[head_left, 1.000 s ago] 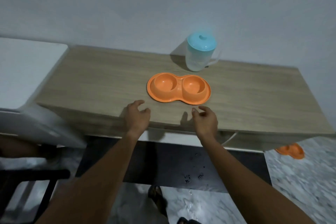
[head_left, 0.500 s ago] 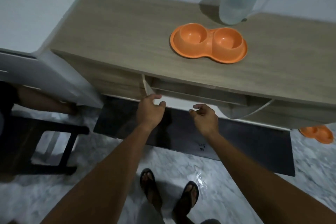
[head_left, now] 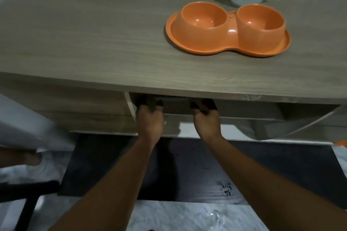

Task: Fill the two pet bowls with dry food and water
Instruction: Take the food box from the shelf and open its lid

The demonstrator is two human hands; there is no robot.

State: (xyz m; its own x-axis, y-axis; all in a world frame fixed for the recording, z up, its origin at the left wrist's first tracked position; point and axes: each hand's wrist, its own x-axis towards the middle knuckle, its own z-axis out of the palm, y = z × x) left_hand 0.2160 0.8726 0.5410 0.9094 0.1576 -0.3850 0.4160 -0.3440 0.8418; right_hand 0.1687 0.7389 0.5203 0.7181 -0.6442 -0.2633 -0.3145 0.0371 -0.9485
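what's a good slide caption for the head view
Both hands, left hand and right hand, reach under the wooden countertop; empty orange double pet bowl waits above.

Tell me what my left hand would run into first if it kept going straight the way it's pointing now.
Your left hand points into the dark gap under the wooden countertop, its fingers already inside. Going on, it would probably meet whatever sits in that recess; the picture is too dark to show what, or how deep.
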